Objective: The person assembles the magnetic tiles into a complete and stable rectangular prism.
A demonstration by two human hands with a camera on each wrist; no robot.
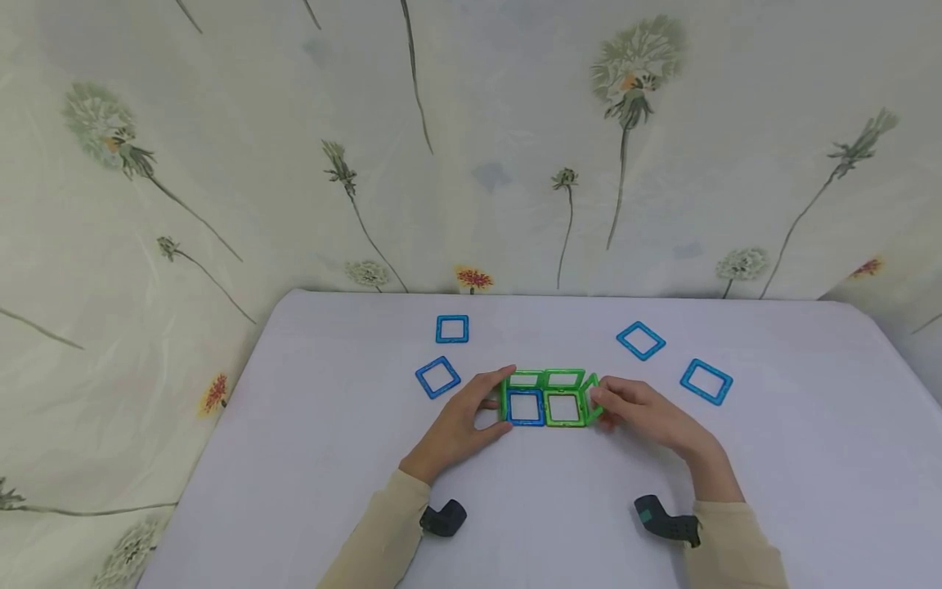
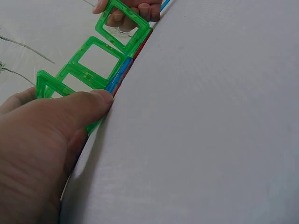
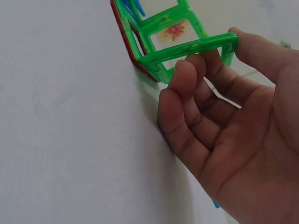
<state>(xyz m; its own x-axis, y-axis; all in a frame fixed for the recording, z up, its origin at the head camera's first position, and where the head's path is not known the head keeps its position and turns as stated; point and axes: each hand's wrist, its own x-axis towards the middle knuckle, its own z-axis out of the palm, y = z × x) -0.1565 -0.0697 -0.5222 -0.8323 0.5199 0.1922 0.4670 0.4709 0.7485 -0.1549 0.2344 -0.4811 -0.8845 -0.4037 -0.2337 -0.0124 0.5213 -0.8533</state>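
Observation:
Joined square magnetic tiles form a low open structure on the white table. Its floor has a blue tile (image 1: 526, 423) on the left and a green tile (image 1: 565, 424) on the right, with red edges beneath in the wrist views. Two green tiles (image 1: 565, 372) stand along the back. My left hand (image 1: 464, 421) grips the left end around a green side tile (image 2: 56, 82), thumb at the front corner, fingers behind. At the right end, my right hand (image 1: 643, 409) pinches another green side tile (image 3: 191, 46), which leans outward with its lower edge at the floor tile.
Two loose blue square tiles lie behind on the left, one nearer (image 1: 427, 389) and one farther (image 1: 452, 340). Two more blue tiles, one (image 1: 629, 348) and another (image 1: 719, 393), lie at the back right. A flower-patterned cloth (image 1: 478, 221) hangs behind the table (image 1: 545, 515).

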